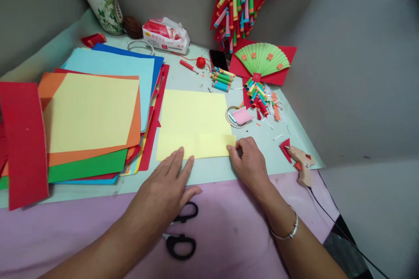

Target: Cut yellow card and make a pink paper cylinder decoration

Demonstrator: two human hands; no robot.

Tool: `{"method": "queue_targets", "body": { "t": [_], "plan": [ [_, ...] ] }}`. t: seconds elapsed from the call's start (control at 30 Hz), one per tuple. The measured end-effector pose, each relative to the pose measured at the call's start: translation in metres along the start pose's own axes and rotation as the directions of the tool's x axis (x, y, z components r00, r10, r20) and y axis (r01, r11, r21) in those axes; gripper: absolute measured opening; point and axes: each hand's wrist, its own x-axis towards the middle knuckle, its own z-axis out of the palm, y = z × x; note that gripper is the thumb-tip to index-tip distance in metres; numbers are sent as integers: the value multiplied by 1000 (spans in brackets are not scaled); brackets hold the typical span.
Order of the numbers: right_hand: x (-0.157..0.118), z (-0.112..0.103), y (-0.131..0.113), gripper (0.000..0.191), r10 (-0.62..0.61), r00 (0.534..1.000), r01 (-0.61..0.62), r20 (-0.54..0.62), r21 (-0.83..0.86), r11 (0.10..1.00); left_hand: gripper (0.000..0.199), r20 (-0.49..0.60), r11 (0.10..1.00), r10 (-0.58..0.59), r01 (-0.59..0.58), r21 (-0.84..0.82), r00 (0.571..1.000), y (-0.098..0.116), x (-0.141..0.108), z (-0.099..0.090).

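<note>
A pale yellow sheet of paper (196, 113) lies flat, and a narrow strip along its near edge looks folded over. My left hand (170, 178) rests on the near edge with its fingers stretched out. At the near right corner, my right hand (247, 157) pinches the end of that strip between thumb and fingers. Scissors with black handles (181, 246) lie below, partly hidden by my left hand and forearm.
Coloured paper sheets (94, 109) are stacked at left. A glue gun (303, 163) with a cord sits at right. Behind are a tape roll (231, 117), small paper rolls (222, 79), a green paper fan (262, 59), a red marker (188, 66) and a tissue pack (165, 37).
</note>
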Motion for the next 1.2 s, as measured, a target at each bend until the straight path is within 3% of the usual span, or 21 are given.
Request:
{"method": "queue_targets", "body": {
  "t": [0.6, 0.77, 0.83, 0.93, 1.07, 1.2],
  "plan": [
    [1, -2, 5, 12, 6, 1000, -5, -27, 53, 999, 64, 91, 993, -76, 67, 97, 993, 24, 16, -10],
    [0, -3, 5, 11, -6, 999, 7, -33, 40, 999, 73, 136, 989, -95, 77, 129, 986, 27, 18, -10],
    [-2, -4, 5, 13, -46, 995, 49, -87, 33, 998, 77, 158, 988, -114, 96, 118, 981, 28, 19, -10],
    [-8, -4, -3, 19, -227, 944, 236, -240, 8, 972, 80, 181, 987, -140, 123, 101, 973, 30, 20, -11],
    [-20, -7, -24, 31, -514, 813, 500, -274, -124, 857, 80, 180, 986, -129, 107, 127, 975, 30, 20, -11],
    [-27, -12, -38, 38, -550, 744, 477, -380, -273, 835, 81, 175, 986, -124, 101, 136, 977, 30, 19, -13]
  ]
}}
